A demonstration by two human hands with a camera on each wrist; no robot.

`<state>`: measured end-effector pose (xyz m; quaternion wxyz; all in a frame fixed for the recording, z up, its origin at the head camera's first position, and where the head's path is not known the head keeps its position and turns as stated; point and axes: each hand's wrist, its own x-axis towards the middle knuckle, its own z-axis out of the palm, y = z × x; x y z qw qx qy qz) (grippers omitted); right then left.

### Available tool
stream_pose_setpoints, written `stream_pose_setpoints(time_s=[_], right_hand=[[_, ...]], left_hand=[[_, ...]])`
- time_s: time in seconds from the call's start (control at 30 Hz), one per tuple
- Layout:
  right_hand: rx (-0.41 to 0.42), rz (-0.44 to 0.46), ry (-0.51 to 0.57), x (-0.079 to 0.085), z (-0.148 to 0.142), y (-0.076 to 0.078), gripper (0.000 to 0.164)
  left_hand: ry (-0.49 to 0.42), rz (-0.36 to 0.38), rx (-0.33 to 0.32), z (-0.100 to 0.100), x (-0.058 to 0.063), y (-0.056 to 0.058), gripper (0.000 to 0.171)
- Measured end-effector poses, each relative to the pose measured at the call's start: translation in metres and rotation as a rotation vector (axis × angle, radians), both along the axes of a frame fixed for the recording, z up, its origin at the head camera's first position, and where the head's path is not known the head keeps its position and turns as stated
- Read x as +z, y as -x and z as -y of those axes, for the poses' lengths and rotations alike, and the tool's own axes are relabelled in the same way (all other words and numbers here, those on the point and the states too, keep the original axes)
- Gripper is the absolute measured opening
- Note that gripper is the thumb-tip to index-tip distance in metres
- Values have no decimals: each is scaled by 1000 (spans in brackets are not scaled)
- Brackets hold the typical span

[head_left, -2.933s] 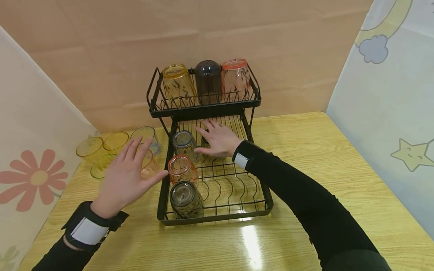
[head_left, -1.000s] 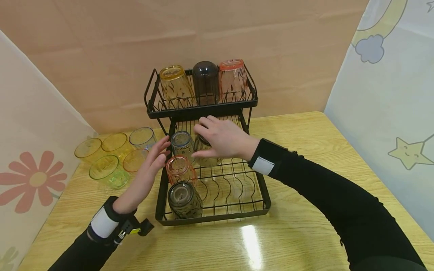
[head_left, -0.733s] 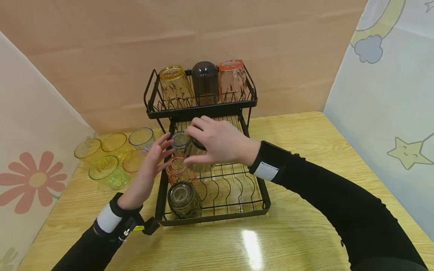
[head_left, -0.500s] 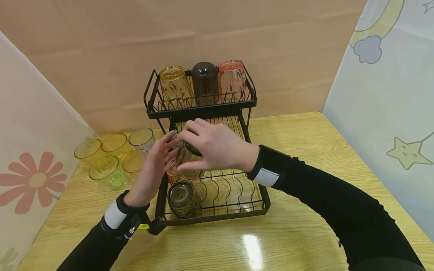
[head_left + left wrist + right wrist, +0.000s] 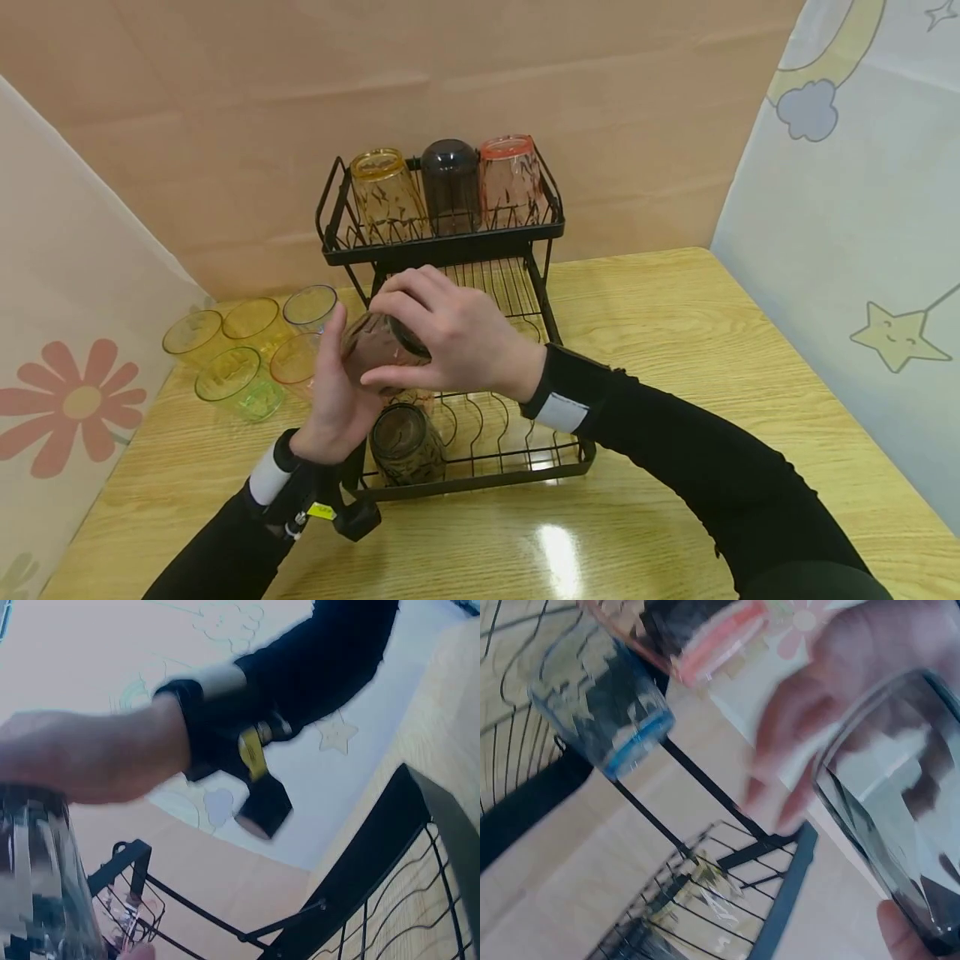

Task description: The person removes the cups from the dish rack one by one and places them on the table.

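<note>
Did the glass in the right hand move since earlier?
Yes. The glass in the right hand has moved left, compared with the black rack.

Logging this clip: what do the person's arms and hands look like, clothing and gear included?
The left hand and right hand are bare. Both arms wear black sleeves. Each wrist has a black strap with a white patch, plus a yellow tag and a small black block.
</note>
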<state>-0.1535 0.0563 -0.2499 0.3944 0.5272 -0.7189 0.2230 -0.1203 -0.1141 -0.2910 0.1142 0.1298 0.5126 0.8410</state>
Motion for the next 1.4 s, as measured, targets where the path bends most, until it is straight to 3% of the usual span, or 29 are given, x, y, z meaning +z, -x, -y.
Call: stream_pose_setpoints(time_s=[0.23, 0.43, 0.57, 0.7, 0.9, 1.07, 1.2, 1.4], right_hand=[[13, 10, 45, -15, 8, 5, 66], [62, 63, -60, -21, 8, 7, 66], [141, 113, -173, -23, 1, 6, 69], [194, 94, -247, -28, -10, 4, 73], [222, 49, -312, -40, -22, 0, 73], [213, 73, -424, -49, -33, -1, 72], [182, 81, -504, -55, -42, 1, 76], [128, 62, -601, -62, -55, 6, 77]], left_hand=[[-20, 59, 48, 2, 3, -6, 57], [44, 87, 113, 12, -2, -6, 53], [138, 42, 150, 29, -10, -6, 45], [239, -20, 152, 52, -13, -8, 37], [346, -127, 119, 88, -15, -13, 42], [385, -239, 118, 120, -16, -15, 42], [511, -285, 125, 149, -16, -16, 38], [946, -320, 81, 191, -22, -25, 38]])
